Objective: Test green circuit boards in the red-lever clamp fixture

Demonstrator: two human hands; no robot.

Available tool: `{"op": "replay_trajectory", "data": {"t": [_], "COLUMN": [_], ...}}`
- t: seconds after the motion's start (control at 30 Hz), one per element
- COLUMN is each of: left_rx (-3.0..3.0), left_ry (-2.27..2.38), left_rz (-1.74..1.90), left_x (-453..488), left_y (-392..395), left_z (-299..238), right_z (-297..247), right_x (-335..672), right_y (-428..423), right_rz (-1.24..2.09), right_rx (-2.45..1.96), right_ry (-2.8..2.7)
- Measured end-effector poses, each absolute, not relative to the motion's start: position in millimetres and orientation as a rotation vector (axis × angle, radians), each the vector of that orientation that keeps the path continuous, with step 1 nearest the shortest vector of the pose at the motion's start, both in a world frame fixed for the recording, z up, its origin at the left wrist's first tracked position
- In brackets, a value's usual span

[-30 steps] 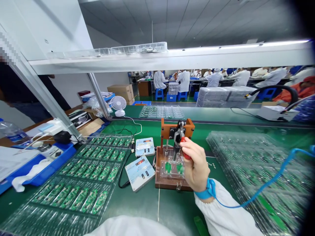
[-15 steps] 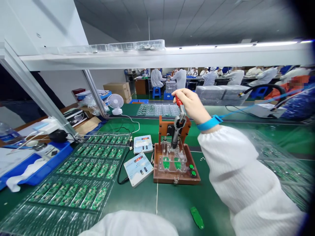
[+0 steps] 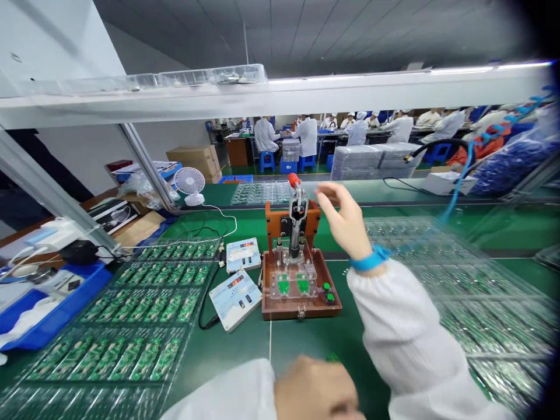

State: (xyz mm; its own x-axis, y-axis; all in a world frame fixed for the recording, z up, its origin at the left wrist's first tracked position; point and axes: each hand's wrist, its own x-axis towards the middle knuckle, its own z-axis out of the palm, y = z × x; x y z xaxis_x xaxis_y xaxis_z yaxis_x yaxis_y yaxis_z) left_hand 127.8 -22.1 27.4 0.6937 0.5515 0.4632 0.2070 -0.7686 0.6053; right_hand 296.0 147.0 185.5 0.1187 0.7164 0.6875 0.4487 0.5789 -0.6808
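Observation:
My right hand (image 3: pixel 343 219) is in the air just right of the toggle clamp's red handle (image 3: pixel 294 180), apart from it. Its fingers are loosely curved and hold nothing. The clamp stands on a brown wooden test fixture (image 3: pixel 301 313), where two green circuit boards (image 3: pixel 303 284) lie under a clear plate. At the bottom, my left hand (image 3: pixel 315 386) is smeared by motion, with its fingertips out of sight. Just beyond it, the edge of a green board (image 3: pixel 332 357) shows on the mat; the hand covers the rest, and contact is unclear.
Two white meters (image 3: pixel 236 300) with red digits stand left of the fixture. Trays of green boards lie on the left (image 3: pixel 144 315) and right (image 3: pixel 476 291). A small white fan (image 3: pixel 189 182) stands behind. A blue wrist strap (image 3: pixel 370 259) with a coiled cord is on my right wrist.
My right hand has let go of the red handle and moved right of it. The handle stands more upright. My left hand has come into view over the loose board. The view has shifted right.

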Motion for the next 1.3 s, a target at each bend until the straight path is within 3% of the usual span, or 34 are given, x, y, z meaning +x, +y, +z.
{"op": "replay_trajectory", "data": {"t": [0.13, 0.33, 0.53, 0.83, 1.03, 1.3], "left_rx": [2.220, 2.293, 2.290, 2.211, 2.244, 2.459], "left_ry": [1.014, 1.412, 1.456, 1.330, 1.366, 1.042], "left_rz": [1.222, 1.055, 1.026, 1.453, 1.309, 1.147], "left_x": [86, 64, 75, 66, 64, 69], "left_y": [25, 76, 78, 56, 17, 4], "left_z": [52, 44, 28, 28, 18, -12], "right_z": [107, 39, 31, 43, 49, 37], "right_x": [309, 290, 281, 299, 294, 276], "right_y": [97, 75, 76, 55, 5, -26], "right_rz": [0.285, 0.332, 0.365, 0.616, 0.850, 1.024], "right_rx": [-1.185, -1.281, -1.304, -1.295, -1.237, -1.322], "right_ry": [-1.483, -1.673, -1.744, -1.513, -1.476, -1.379]}}
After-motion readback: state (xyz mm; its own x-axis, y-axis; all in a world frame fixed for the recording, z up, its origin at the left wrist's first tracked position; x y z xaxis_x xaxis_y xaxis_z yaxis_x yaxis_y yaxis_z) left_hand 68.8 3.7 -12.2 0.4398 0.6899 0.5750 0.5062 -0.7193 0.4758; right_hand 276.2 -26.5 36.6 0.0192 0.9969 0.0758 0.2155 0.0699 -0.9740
